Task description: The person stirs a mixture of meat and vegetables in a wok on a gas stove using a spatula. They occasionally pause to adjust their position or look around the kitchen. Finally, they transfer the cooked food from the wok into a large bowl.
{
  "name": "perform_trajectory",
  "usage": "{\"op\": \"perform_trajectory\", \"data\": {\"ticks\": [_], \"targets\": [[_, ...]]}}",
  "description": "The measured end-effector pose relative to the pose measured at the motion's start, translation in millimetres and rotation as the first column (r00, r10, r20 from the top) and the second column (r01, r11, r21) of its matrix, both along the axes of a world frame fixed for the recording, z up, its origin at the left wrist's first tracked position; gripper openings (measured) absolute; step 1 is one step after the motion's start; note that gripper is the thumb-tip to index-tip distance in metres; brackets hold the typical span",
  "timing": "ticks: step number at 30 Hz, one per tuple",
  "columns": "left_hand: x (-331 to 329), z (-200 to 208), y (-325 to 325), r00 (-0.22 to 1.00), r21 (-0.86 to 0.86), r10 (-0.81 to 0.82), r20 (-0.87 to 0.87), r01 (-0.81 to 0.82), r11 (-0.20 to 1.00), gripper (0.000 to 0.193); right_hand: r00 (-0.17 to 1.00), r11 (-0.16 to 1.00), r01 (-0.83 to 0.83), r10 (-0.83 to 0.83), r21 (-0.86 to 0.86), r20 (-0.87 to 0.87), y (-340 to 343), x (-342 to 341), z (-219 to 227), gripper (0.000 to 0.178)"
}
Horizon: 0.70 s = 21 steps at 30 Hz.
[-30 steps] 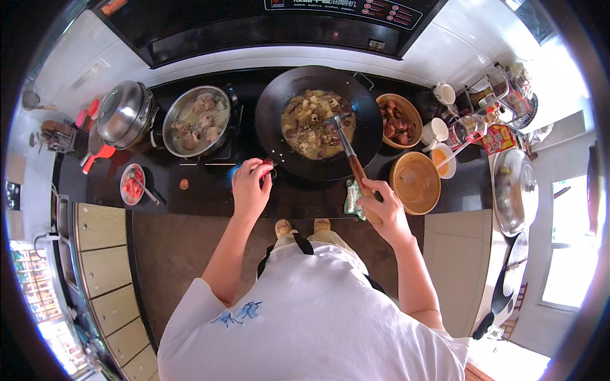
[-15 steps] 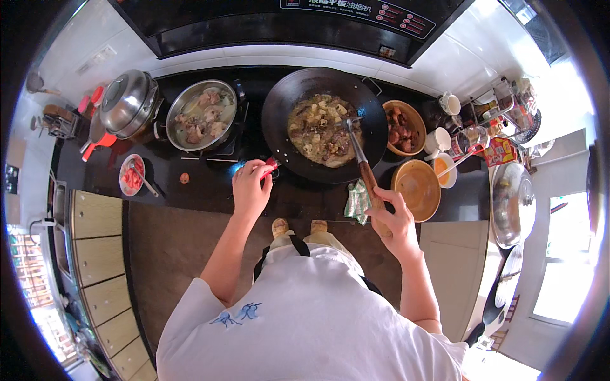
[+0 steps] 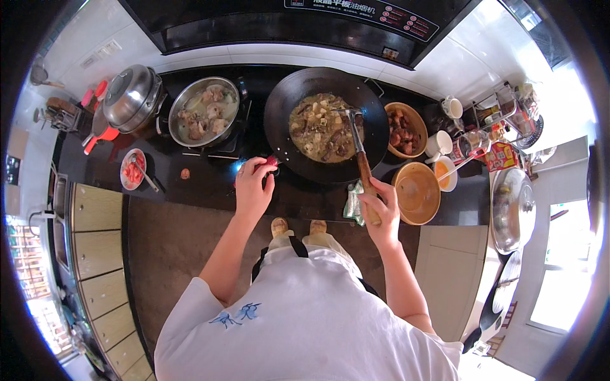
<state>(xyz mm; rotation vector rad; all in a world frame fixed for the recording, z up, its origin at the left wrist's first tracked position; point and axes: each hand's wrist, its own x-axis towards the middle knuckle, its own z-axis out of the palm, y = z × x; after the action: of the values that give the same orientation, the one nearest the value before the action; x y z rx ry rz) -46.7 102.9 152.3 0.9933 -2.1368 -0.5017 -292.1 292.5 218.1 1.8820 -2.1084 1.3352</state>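
Observation:
A large black wok [image 3: 283, 92] sits on the stove, holding a brown stew of meat and pale chunks [image 3: 314, 130] in broth. My left hand [image 3: 253, 184] is closed on the wok's short red handle [image 3: 272, 161] at its near left. In my right hand [image 3: 382, 213] is the wooden handle of a metal wok spatula [image 3: 364, 170], slanting up and left over the wok's near rim. Its blade rests at the right edge of the stew. Just left of that hand, a green-and-white cloth [image 3: 353, 204] lies at the counter's front edge.
Left of the wok stands a steel pot [image 3: 170, 124] of meat in broth. Farther left are a domed steamer [image 3: 127, 95] and a small bowl [image 3: 124, 182] with red pieces and a spoon. On the right are a bowl of dark meat [image 3: 401, 130], a brown bowl [image 3: 416, 190] and cups [image 3: 438, 141].
The spatula's blade has shifted slightly up and left in the wok, and my right hand has moved a little left. My left hand stays at the red handle.

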Motion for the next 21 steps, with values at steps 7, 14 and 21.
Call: {"op": "perform_trajectory", "data": {"ticks": [7, 14, 21], "targets": [[-11, 11, 21, 0.999, -0.036, -0.007, 0.042, 0.009, 0.999, 0.027, 0.999, 1.0, -0.026, 0.026, -0.004, -0.036, -13, 14, -66, 0.025], [-20, 4, 48, 0.999, -0.029, -0.024, 0.027, 0.025, 0.999, 0.029, 0.997, 0.998, -0.06, 0.06, 0.005, -0.039, -8, 13, -76, 0.033], [-36, 7, 83, 0.991, 0.003, 0.012, 0.131, -0.012, 1.0, 0.043, 0.991, 0.981, -0.095, 0.11, 0.171, -0.08, 7, -7, -94, 0.08]]}}
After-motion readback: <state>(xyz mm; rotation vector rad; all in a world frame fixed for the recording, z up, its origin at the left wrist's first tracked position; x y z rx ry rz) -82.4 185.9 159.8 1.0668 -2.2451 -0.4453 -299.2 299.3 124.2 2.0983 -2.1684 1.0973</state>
